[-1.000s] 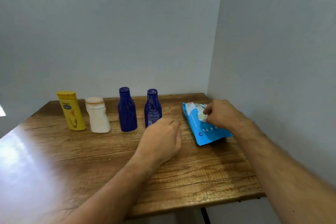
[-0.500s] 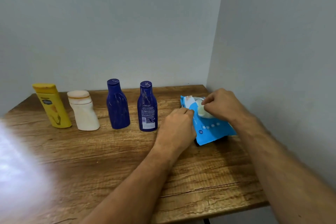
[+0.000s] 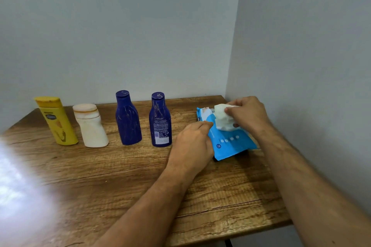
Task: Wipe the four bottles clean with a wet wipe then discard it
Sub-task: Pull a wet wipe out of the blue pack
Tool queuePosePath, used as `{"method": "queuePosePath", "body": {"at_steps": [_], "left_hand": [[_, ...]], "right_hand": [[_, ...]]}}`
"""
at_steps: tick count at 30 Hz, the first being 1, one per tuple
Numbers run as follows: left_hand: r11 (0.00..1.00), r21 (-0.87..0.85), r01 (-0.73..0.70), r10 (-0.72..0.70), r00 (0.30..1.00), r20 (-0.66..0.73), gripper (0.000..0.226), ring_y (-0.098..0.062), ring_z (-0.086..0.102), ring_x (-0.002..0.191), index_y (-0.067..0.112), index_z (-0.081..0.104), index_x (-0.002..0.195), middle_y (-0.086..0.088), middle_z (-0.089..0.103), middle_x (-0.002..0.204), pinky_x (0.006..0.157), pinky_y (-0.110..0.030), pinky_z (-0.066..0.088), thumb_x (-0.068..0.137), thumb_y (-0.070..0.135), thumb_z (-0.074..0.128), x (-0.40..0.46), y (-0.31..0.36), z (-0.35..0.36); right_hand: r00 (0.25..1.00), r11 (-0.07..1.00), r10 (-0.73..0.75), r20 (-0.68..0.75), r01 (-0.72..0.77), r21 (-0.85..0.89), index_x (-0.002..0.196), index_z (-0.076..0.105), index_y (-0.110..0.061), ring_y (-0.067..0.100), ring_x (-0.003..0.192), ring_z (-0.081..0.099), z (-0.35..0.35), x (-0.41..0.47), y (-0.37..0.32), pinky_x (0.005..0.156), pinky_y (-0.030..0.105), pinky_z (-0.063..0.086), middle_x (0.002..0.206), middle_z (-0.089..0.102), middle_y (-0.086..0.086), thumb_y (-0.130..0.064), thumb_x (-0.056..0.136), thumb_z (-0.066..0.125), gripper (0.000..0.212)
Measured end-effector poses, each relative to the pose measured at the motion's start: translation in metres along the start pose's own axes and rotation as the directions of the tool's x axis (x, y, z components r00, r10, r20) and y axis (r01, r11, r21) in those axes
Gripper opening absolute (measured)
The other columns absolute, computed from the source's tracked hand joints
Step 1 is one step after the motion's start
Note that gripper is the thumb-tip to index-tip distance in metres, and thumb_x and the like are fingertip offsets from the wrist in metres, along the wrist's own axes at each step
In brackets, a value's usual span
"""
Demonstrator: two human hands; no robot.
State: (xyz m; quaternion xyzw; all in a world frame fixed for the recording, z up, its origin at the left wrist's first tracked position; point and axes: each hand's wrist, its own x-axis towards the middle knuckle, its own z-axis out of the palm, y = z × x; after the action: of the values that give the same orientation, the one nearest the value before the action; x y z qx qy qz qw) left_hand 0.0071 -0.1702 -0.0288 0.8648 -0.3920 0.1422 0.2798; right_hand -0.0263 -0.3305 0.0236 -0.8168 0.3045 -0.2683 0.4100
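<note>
White soft wet wipe (image 3: 221, 115): we are pinching it with our right hand (image 3: 248, 115), pulling it from the blue plastic pack (image 3: 230, 140) at the table's back right corner, our left hand (image 3: 193, 142) gripping the pack's edge; next, wiping bottles.

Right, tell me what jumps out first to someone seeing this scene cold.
The right hand pinches a white wet wipe and lifts it out of the blue wipes pack at the table's right rear corner, while the left hand holds the pack's near edge down. Next comes the upright row to the left: a yellow bottle, a white bottle and two dark blue bottles on the wooden table.
</note>
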Motion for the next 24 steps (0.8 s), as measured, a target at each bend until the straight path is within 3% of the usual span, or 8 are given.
{"method": "queuePosePath", "body": {"at_steps": [4, 9, 12, 16, 20, 24], "left_hand": [[0.993, -0.115, 0.022, -0.03, 0.997, -0.067, 0.046, -0.008, 0.041, 0.141, 0.024, 0.043, 0.152, 0.006, 0.047, 0.155, 0.117, -0.028, 0.033, 0.106, 0.029, 0.043, -0.003, 0.0, 0.001], [0.98, -0.197, 0.018, -0.064, 0.971, -0.231, 0.044, -0.008, 0.053, 0.132, 0.017, 0.054, 0.144, 0.001, 0.059, 0.144, 0.106, -0.018, 0.039, 0.104, 0.033, 0.051, -0.006, 0.0, -0.002], [0.977, -0.212, 0.024, -0.081, 0.961, -0.265, 0.045, -0.007, 0.053, 0.132, 0.017, 0.053, 0.145, 0.001, 0.058, 0.145, 0.107, -0.016, 0.037, 0.102, 0.03, 0.053, -0.008, -0.002, -0.006], [0.982, -0.176, -0.063, -0.002, 0.938, -0.345, 0.041, -0.008, 0.061, 0.124, 0.014, 0.061, 0.138, 0.0, 0.066, 0.136, 0.106, -0.025, 0.049, 0.098, 0.018, 0.056, -0.01, -0.004, -0.018], [0.968, -0.149, -0.2, 0.099, 0.855, -0.51, 0.031, -0.009, 0.069, 0.101, 0.009, 0.073, 0.119, -0.002, 0.075, 0.111, 0.091, -0.026, 0.057, 0.092, 0.013, 0.058, -0.016, -0.015, -0.035], [0.977, 0.013, -0.214, 0.167, 0.72, -0.674, 0.034, -0.013, 0.051, 0.103, 0.009, 0.066, 0.12, -0.001, 0.056, 0.113, 0.086, -0.024, 0.048, 0.087, 0.015, 0.06, -0.017, -0.039, -0.059]], "right_hand": [[0.993, 0.968, 0.032, 0.111, -0.058, 0.244, 0.109, 0.071, -0.016, 0.015, 0.074, 0.073, 0.004, -0.007, 0.004, 0.057, 0.02, 0.057, 0.109, 0.07, 0.003, -0.014, 0.093, 0.066, 0.016], [0.963, 0.897, 0.036, 0.268, -0.149, 0.416, 0.1, 0.075, -0.012, 0.022, 0.087, 0.075, 0.019, -0.011, 0.002, 0.075, 0.032, 0.062, 0.104, 0.073, 0.007, -0.006, 0.09, 0.067, 0.014], [0.968, 0.876, 0.004, 0.251, -0.124, 0.466, 0.102, 0.074, -0.011, 0.023, 0.088, 0.074, 0.028, -0.01, -0.005, 0.075, 0.032, 0.062, 0.102, 0.074, 0.008, -0.004, 0.089, 0.068, 0.016], [0.988, 0.888, -0.027, 0.154, -0.047, 0.457, 0.1, 0.076, -0.014, 0.02, 0.087, 0.074, 0.043, -0.007, -0.018, 0.079, 0.035, 0.062, 0.098, 0.076, 0.005, -0.008, 0.086, 0.072, 0.016], [0.994, 0.898, -0.03, 0.102, -0.018, 0.44, 0.1, 0.077, -0.015, 0.019, 0.089, 0.073, 0.069, -0.011, -0.03, 0.088, 0.041, 0.06, 0.093, 0.077, 0.001, -0.011, 0.081, 0.073, 0.019], [0.997, 0.877, -0.077, 0.029, 0.053, 0.478, 0.103, 0.076, -0.015, 0.014, 0.088, 0.072, 0.091, -0.014, -0.042, 0.076, 0.027, 0.06, 0.095, 0.076, -0.002, -0.015, 0.086, 0.073, 0.017]]}}
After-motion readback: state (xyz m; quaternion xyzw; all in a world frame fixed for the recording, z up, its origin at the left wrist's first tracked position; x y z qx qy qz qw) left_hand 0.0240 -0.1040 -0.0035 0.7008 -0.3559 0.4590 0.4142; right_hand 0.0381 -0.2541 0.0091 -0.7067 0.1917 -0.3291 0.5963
